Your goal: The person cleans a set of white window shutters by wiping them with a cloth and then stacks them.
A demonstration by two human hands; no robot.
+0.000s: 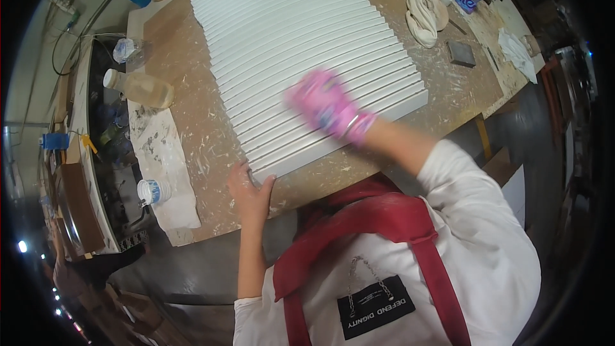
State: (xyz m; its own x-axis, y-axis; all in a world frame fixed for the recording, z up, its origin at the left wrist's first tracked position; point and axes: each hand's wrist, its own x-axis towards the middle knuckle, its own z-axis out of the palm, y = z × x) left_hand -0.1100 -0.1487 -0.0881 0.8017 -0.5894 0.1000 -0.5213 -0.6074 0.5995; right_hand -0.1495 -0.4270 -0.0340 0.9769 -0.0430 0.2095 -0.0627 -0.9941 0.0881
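Item: white slats (301, 38), one close row at the middle of the table (461, 84), lengths running left to right, ends stepped. Judged light singly, stiff lengthwise, smooth enough to slide, the surface easily marked. Best hold: by the ends, or along the near long edge with neighbours pressed together.

Left grip (248, 195), bare: mine, unclenched, thumb parted from fingers, set against the row's near left corner; I touch without clasping.

Right grip (320, 102), in a pink glove (339, 120): mine, over the nearer slats, right of centre. Motion blur; I cannot tell if it is closed, or holds anything beneath.

Adjacent: cloudy bottle (148, 90), left; grey block (461, 53), right.
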